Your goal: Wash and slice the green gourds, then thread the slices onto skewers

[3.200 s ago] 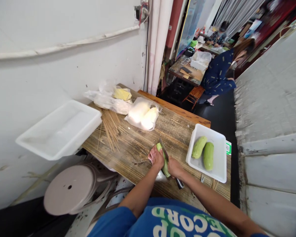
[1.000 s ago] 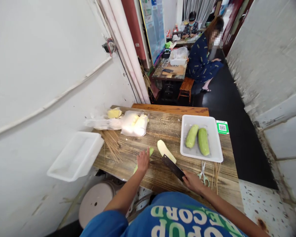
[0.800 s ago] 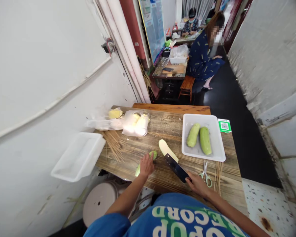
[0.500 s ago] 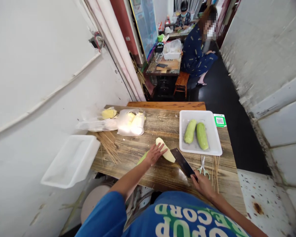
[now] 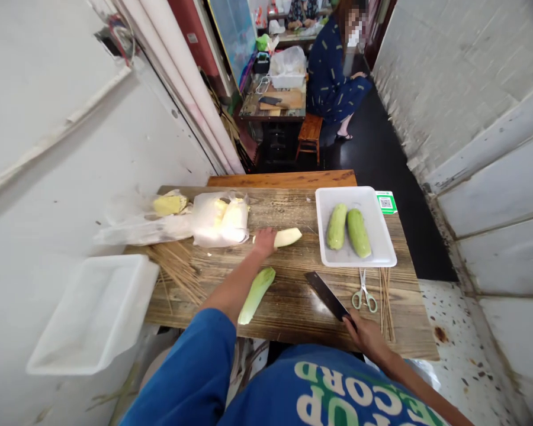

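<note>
Two long pieces of squash in play, both near the middle of the table [image 5: 288,305]: pale piece [image 5: 288,237] lies crosswise at the far side, beyond the green-skinned piece [image 5: 256,296], which rests slanted toward the near edge, untouched, skin mostly up. Left hand [image 5: 265,241] reaches across to the pale piece, fingers curled over it, an end showing either side; pressure of the grip, and whether the piece sits on the wood or just above it, cannot tell. Right hand [image 5: 357,325] has its fingers wrapped round the handle of a dark cleaver [image 5: 326,296], blade slanting away, well apart from both pieces. Scissors [image 5: 363,294] just beyond that hand, thin sticks [image 5: 385,302] beside them. White tray [image 5: 379,236] at the right holds one pale-green squash [image 5: 336,226] and one darker squash [image 5: 359,232], both whole. Plastic bag [image 5: 222,219] near the left hand, more sticks [image 5: 180,269] off left. Step in hand, my judgement: lengthwise split looks done, the pale piece being handled or set aside, cleaver idle. Next move seems to call for a stable rest for that piece, left fingers well off the blade's line, before any fresh stroke
</note>
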A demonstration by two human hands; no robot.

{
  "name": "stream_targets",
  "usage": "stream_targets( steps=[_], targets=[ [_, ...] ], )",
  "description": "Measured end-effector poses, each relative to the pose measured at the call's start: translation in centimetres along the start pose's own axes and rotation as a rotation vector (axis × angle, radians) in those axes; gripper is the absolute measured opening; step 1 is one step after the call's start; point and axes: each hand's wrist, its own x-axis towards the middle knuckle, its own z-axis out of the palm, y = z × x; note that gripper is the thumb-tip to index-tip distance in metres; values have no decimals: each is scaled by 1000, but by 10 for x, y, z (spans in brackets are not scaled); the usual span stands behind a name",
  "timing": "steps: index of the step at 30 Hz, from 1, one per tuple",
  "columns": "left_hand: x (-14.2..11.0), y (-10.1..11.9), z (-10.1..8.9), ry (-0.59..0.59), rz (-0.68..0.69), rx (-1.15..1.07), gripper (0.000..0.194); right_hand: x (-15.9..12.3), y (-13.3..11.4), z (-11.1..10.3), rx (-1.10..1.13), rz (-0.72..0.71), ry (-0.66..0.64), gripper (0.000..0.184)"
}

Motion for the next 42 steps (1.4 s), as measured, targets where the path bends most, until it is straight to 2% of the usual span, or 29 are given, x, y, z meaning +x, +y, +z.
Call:
stream_targets(
  steps=[3,5,6,9,12,14,17,20,24,27,35,42],
  targets=[
    [-21,-22,1,87,-28,-29,56,17,-21,-7,-97,-55,-92,40],
    [-57,-28,11,201,9,-72,48,31,-36,-13,-150,-71,-138,37],
    [-80,-27,20,218,27,-89,47,38,-43,-16,-172,-73,-156,36],
    [-143,-13,50,221,-29,-97,53,57,-66,-24,-228,-82,-195,36],
    [-172,13,73,165,-120,-77,53,70,-87,-30,-260,-100,-231,36],
    [-171,28,80,136,-155,-79,51,75,-99,-33,-273,-105,-234,33],
    [-159,40,81,101,-108,-117,51,76,-109,-38,-302,-115,-228,31],
    [-149,34,79,56,28,-158,45,73,-111,-41,-316,-109,-264,32],
    [-139,18,80,-58,304,-211,32,67,-110,-39,-298,-91,-303,35],
    [-133,12,81,-75,413,-227,32,66,-111,-36,-278,-74,-307,35],
    [-129,8,80,-99,482,-183,32,65,-116,-38,-221,-52,-328,31],
    [-130,4,85,-14,549,-163,31,65,-121,-37,-186,-23,-337,24]
  ],
)
